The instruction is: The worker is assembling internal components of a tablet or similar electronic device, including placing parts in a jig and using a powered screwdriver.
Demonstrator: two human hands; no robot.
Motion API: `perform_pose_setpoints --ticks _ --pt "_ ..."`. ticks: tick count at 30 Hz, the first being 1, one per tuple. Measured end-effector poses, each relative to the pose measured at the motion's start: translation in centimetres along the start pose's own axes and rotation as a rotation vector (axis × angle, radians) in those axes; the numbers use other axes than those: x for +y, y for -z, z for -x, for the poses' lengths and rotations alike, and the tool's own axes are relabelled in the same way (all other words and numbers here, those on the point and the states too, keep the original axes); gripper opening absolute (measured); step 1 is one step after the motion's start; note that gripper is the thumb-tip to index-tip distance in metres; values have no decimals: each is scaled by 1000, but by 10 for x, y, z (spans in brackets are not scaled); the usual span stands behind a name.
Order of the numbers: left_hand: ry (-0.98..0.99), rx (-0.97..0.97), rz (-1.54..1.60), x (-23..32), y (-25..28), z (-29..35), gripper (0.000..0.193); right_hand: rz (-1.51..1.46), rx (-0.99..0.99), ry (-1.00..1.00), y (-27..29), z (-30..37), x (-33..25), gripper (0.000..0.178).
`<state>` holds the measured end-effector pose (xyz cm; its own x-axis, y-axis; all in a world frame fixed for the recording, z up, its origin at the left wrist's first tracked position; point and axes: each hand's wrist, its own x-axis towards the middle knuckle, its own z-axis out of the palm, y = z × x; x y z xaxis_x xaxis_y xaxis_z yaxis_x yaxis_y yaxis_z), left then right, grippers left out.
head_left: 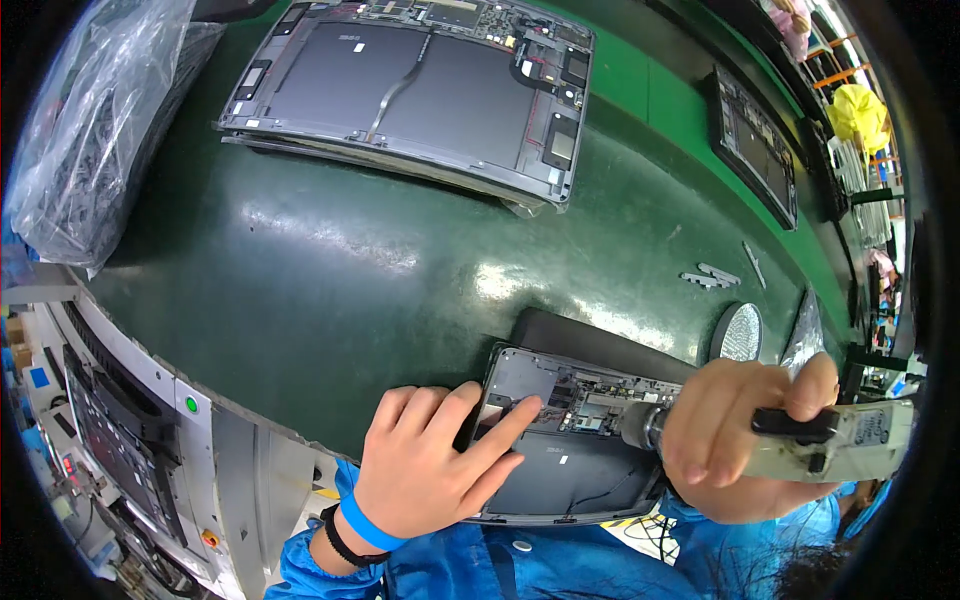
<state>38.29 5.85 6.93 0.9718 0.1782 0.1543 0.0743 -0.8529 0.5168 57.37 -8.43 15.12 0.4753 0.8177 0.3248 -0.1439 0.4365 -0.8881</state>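
An opened laptop base lies in front of me at the table's near edge, its circuit board and dark inner panel exposed. My left hand rests on its left side with fingers spread, the index finger touching the inside of the casing. A blue band circles that wrist. My right hand is wrapped round a pale electric screwdriver with a black lever. The tool's nose reaches over the circuit board; its tip is hidden. Behind the base, a flat black piece sticks out.
Stacked laptop bases stand at the far side of the green table. Far left is a clear plastic bag of dark parts. On the right lie a round dish, several grey strips and another laptop base.
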Motion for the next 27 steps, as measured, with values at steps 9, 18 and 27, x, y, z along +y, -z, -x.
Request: perform_pose_setpoints --ticks 9,18,27 --pt "50 4 -55 5 9 -5 60 81 49 29 4 5 -17 35" --pt "103 -1 -115 14 5 -7 68 146 32 90 0 1 -13 40" --pt "88 213 148 -2 -13 6 42 201 6 181 -17 -27 20 60"
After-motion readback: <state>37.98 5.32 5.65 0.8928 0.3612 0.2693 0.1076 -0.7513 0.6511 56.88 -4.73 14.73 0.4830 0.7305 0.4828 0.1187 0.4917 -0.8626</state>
